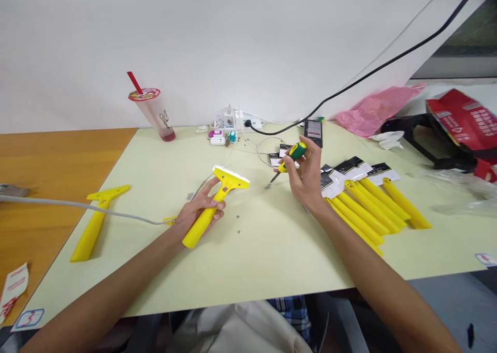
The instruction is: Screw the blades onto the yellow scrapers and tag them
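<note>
Near the centre of the frame, the fingers of the right hand [305, 179] cover part of the handle of the screwdriver [298, 151]. The small metal bits [267, 186] at its tip are too small to tell apart, and whether the tip touches them is unclear. Left of centre, the handle of the yellow scraper [207, 213] hides part of the left hand [198, 205]; a yellow piece [170, 221] is mostly hidden behind the wrist. Two specks [238, 232] at lower centre are too tiny to identify. The phone's [313, 129] screen text is unreadable. The black cable [365, 76] leaves at the upper right, the grey cable [77, 204] at the left edge, and the red bag [462, 117] is cut off at the right. Both forearms run out at the bottom.
</note>
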### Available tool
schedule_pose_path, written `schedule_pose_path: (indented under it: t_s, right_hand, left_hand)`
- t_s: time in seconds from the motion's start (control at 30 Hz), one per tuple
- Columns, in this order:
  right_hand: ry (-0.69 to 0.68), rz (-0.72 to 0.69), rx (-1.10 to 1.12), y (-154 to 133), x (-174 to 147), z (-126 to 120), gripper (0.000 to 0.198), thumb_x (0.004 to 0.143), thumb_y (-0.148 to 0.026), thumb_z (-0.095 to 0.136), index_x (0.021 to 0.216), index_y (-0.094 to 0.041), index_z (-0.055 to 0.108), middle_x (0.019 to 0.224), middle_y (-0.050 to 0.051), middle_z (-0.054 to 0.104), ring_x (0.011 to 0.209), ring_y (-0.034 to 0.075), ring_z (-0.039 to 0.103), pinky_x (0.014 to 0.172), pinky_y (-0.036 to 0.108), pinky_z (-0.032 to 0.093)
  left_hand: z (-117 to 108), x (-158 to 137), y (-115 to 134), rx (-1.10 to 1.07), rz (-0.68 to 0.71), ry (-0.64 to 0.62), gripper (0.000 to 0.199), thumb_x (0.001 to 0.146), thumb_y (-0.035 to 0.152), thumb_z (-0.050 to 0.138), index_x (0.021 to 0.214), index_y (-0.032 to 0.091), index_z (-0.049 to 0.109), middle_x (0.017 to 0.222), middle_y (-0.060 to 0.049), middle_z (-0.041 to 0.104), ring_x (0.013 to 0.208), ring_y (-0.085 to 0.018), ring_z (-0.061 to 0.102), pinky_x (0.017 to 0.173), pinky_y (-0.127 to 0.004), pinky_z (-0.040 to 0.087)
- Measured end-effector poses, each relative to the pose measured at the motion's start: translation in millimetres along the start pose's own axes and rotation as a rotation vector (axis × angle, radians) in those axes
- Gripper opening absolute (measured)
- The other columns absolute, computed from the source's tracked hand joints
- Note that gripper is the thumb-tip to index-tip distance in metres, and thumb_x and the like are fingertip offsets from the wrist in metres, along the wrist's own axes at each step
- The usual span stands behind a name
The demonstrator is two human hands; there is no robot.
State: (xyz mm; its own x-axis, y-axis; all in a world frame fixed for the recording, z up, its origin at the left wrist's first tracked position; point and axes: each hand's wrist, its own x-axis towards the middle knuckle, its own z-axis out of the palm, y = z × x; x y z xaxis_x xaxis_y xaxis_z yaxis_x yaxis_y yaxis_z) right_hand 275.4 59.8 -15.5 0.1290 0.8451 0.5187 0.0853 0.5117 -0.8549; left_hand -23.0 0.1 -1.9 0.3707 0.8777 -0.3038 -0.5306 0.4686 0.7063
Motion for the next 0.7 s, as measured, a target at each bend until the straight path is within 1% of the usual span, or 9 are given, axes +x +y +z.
schedule_pose_path:
  t_s: [0.1,0.27,0.43,0.53,0.63,0.7]
  right_hand:
    - [-0.015,-0.006,-0.031,3.0,-1.5,-0.9,0.067,0.097,-0.058,0.079,0.155,-0.041,0.050,0.132,0.009,0.061,0.115,0.030,0.072,0.087,0.052,0.073]
    - [-0.025,-0.001,-0.067,6.9,-4.2,-0.4,0.062,0.096,-0.052,0.082,0.151,-0.039,0.055,0.132,0.008,0.061,0.108,0.026,0.072,0.083,0.046,0.074]
    - [-0.036,-0.040,-0.088,5.4,-6.2,3.0,0.060,0.097,-0.049,0.082,0.149,-0.038,0.055,0.144,0.008,0.059,0.112,0.024,0.071,0.083,0.043,0.074]
    - [-0.039,-0.075,-0.096,4.5,-6.9,4.4,0.058,0.099,-0.048,0.080,0.150,-0.038,0.054,0.143,0.009,0.059,0.112,0.024,0.072,0.084,0.044,0.075]
    - [-0.011,-0.084,-0.070,4.7,-7.2,4.9,0.059,0.099,-0.047,0.081,0.150,-0.039,0.053,0.132,0.007,0.061,0.107,0.025,0.072,0.084,0.046,0.075]
    - [0.016,-0.093,-0.048,4.5,-7.1,5.0,0.060,0.098,-0.048,0.081,0.150,-0.040,0.053,0.126,0.007,0.062,0.107,0.026,0.073,0.085,0.048,0.074]
  left_hand:
    - [1.0,-0.7,0.6,-0.004,-0.002,0.010,0.096,0.074,0.006,0.073,0.164,0.029,0.051,0.138,-0.014,0.064,0.074,-0.009,0.060,0.059,-0.019,0.052]
    - [5.0,-2.1,1.6,-0.008,-0.006,0.017,0.092,0.073,0.005,0.074,0.160,0.026,0.055,0.127,-0.011,0.067,0.072,-0.009,0.060,0.059,-0.018,0.051]
    - [5.4,-2.0,0.9,-0.015,-0.013,0.008,0.093,0.070,0.004,0.075,0.158,0.026,0.057,0.118,-0.010,0.069,0.072,-0.010,0.061,0.058,-0.019,0.051]
    - [5.1,-1.9,0.6,-0.004,-0.005,0.005,0.096,0.071,0.005,0.076,0.161,0.028,0.055,0.123,-0.010,0.069,0.073,-0.010,0.063,0.059,-0.019,0.052]
    - [5.4,-2.0,0.7,0.010,0.001,0.009,0.097,0.072,0.005,0.077,0.163,0.030,0.053,0.133,-0.011,0.066,0.074,-0.009,0.063,0.060,-0.019,0.052]
    - [5.4,-1.9,0.5,0.008,-0.005,0.016,0.096,0.073,0.005,0.077,0.163,0.030,0.053,0.134,-0.012,0.066,0.075,-0.009,0.064,0.060,-0.019,0.052]
